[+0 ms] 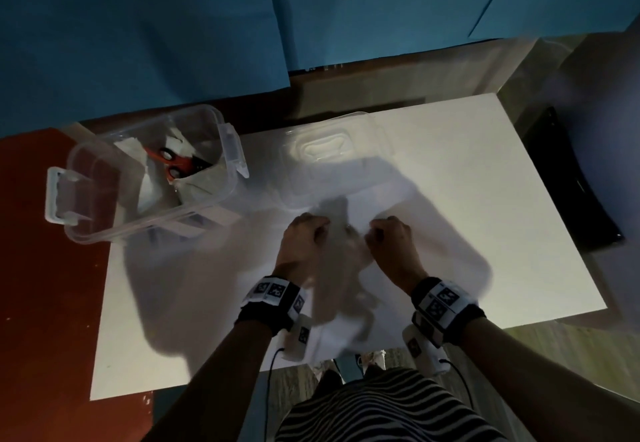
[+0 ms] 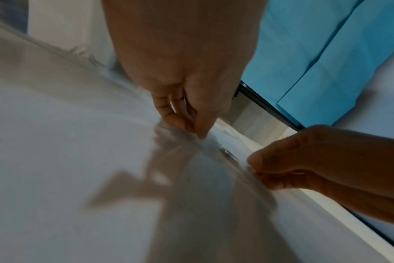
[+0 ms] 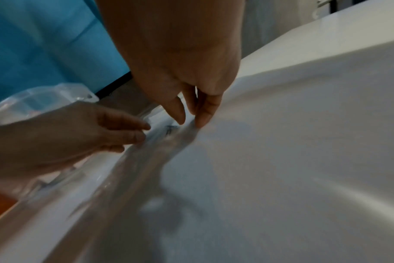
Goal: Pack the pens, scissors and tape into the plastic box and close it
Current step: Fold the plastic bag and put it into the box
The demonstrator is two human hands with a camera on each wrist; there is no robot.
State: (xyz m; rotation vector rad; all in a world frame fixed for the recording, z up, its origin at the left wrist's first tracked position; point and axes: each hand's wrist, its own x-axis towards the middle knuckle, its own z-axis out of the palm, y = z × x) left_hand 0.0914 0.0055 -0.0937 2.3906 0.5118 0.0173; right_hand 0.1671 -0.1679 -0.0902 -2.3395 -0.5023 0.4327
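Two hands work at the far end of a clear packet (image 1: 346, 234) lying on the white desk (image 1: 485, 216). The left hand (image 1: 304, 234) and right hand (image 1: 391, 237) sit close together, each with its fingers (image 2: 175, 119) pinched on the thin film. The packet is too blurred to tell what it holds, though it may be the pens. Its long axis runs straight away from the person. The pinched end points toward the loose lid (image 1: 332, 144) just beyond the hands, and the other end trails back toward the desk's near edge. The plastic box (image 1: 149, 222) stands open, well apart to the left, tilted across the desk corner, with the orange-handled scissors (image 1: 176, 163) already inside among pale wrapped things. The main risk, as I judge it, is the film itself. It is slick and limp, so a two-point pinch at one end could slip or tear, or let the contents slide out of the hanging end on the way over. Carried lengthwise, the packet may also catch the box's rim or the raised latch instead of dropping in. Turning it to match the box's long side would help. The lid lies close enough that a sweeping wrist could knock it.
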